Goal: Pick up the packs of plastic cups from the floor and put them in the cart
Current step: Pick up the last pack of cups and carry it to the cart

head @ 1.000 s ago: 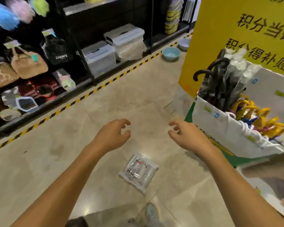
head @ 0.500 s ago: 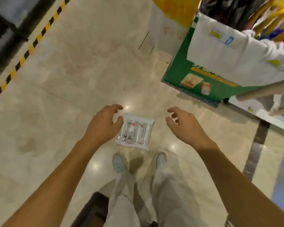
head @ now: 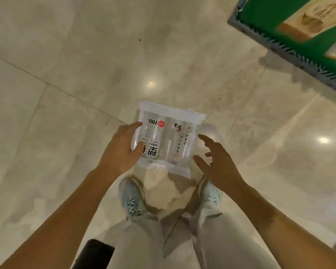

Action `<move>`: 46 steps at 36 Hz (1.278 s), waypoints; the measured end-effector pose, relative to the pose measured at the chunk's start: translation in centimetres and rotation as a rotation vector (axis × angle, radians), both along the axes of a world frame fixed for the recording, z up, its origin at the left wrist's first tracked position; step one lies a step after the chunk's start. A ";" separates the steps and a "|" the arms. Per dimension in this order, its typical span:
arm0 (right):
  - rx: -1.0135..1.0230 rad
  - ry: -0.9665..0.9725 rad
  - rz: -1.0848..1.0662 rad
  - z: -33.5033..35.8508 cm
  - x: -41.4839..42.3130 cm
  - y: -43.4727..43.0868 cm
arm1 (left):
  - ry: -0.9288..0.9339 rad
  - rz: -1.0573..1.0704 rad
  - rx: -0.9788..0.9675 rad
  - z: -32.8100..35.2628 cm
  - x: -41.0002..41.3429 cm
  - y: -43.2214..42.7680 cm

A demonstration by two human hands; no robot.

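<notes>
Closest to the camera: two bare forearms reaching down, pale trousers [head: 144, 239], and a dark blocky thing [head: 94, 253] at the bottom edge that I can't identify. Past the knees are the light blue shoes [head: 131, 199], toes pointing at the target.

The pack of plastic cups [head: 169, 136] lies just ahead of the toes, down at the tiled floor [head: 66, 65]. I honestly can't tell if it's flat on the tiles or already a bit lifted. The left hand [head: 122, 150] has it by the left edge, thumb pressed on the clear top face and index finger running along the side, so it reads as a pinch. The right hand [head: 219, 164] is just beside the right edge with fingers spread and doesn't seem to touch it. Farther off, top right, is the base of a green display stand [head: 291, 35]. No cart in view.

What could go wrong, I'd guess: the wrapper looks slick and floppy, so a one-sided pinch could let the pack sag or slip out on the way up. If the right hand comes in late or too high, it could also just shove the pack sideways.

Compared with half a second ago, the view has tipped much further down and closer in. The white bin of umbrellas has dropped out of sight. Both hands hung apart from the pack then, and now the left one is on it.
</notes>
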State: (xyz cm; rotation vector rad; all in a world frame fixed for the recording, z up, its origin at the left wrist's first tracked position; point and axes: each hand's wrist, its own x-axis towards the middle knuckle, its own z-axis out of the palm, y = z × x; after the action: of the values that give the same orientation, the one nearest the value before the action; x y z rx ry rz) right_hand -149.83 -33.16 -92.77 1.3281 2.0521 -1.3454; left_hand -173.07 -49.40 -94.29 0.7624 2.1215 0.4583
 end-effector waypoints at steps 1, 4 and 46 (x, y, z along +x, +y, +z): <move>-0.004 -0.003 0.023 -2.6 0.2 -0.3 | -0.006 -0.011 -0.008 -2.6 0.0 -0.5; -0.002 -0.010 0.051 -9.4 1.0 -0.8 | -0.029 0.000 -0.034 -9.2 -0.1 -1.4; 0.461 0.516 -0.134 64.5 1.0 19.2 | 0.084 -0.066 0.447 68.7 0.4 18.7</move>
State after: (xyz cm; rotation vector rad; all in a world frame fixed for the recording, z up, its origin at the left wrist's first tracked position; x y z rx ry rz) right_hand -148.78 -14.01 -28.22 1.4228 2.7985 -1.4417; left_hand -172.64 -30.71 -25.59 1.1141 2.0862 0.8964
